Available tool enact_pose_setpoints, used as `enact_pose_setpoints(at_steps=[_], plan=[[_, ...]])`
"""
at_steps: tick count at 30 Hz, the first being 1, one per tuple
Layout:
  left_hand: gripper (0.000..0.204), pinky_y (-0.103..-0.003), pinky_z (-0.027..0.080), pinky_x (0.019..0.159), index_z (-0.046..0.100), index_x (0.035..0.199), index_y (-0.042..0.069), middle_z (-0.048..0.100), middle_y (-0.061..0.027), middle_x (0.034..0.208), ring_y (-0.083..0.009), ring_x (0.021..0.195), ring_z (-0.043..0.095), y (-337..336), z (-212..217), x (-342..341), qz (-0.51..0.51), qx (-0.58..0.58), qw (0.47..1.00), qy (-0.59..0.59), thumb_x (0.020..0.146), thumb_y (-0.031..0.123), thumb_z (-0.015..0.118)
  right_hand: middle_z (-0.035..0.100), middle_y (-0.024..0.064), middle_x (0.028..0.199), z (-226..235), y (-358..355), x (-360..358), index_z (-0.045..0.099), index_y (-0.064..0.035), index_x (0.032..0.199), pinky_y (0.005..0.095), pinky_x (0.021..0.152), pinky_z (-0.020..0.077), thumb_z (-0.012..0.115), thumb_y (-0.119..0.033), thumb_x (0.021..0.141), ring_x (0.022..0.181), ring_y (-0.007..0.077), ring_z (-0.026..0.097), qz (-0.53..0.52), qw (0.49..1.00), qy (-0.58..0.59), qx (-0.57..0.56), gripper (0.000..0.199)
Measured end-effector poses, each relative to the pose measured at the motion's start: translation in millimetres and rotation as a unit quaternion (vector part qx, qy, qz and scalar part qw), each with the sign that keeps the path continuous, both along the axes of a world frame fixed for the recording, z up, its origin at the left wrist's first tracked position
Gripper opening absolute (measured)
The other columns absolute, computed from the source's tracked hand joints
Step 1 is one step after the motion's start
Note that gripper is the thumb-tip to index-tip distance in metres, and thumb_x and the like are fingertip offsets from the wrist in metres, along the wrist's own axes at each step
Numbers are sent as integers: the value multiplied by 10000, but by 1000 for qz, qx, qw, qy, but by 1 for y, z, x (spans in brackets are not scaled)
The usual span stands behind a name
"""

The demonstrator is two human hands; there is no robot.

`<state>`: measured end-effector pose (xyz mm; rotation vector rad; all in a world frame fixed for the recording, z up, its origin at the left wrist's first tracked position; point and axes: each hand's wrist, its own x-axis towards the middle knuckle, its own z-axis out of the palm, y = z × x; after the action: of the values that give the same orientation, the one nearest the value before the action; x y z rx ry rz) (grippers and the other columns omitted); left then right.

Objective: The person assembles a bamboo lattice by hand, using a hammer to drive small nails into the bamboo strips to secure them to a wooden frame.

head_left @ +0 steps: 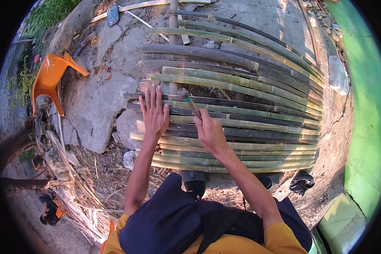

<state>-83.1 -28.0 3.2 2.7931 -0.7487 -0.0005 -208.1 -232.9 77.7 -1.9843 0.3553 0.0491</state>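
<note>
Split bamboo slats (241, 86), green and dark, lie side by side in front of me, crosswise over a pole (173, 40). My left hand (155, 116) rests flat on the slats near their left ends, fingers stretched out and pointing away from me. In my right hand (210, 132), just to the right, a hammer (191, 104) is gripped by its handle. The hammer's head points away from me, over the slats; I cannot tell whether it touches them. Gaps between the slats show the ground beneath.
An orange plastic chair (51, 80) is at the left. A blue phone-like object (113, 15) lies on the ground at the far left, near bamboo strips (152, 5). A whitish block (338, 75) sits by the green wall (364, 84) at right. Another person (51, 211) is at the lower left.
</note>
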Motion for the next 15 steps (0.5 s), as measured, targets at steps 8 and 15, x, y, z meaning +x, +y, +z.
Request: enact_pose_setpoints(at_steps=[8, 15], plan=[[1442, -627, -23, 1301, 176, 1696, 23, 158, -253, 1754, -404, 1648, 72, 7, 20, 1, -6, 43, 998, 51, 693, 945, 648, 695, 287, 880, -9, 13, 25, 516, -24, 1200, 609, 691, 487, 514, -223, 1111, 840, 536, 671, 96, 991, 28, -92, 218], [1407, -620, -4, 1311, 253, 1673, 7, 285, -237, 1712, -383, 1637, 143, 20, 20, 1, -4, 17, 999, 31, 700, 950, 634, 665, 299, 814, 41, 27, 44, 516, -20, 1139, 599, 642, 472, 510, -187, 1116, 765, 521, 663, 51, 992, -98, -57, 169]])
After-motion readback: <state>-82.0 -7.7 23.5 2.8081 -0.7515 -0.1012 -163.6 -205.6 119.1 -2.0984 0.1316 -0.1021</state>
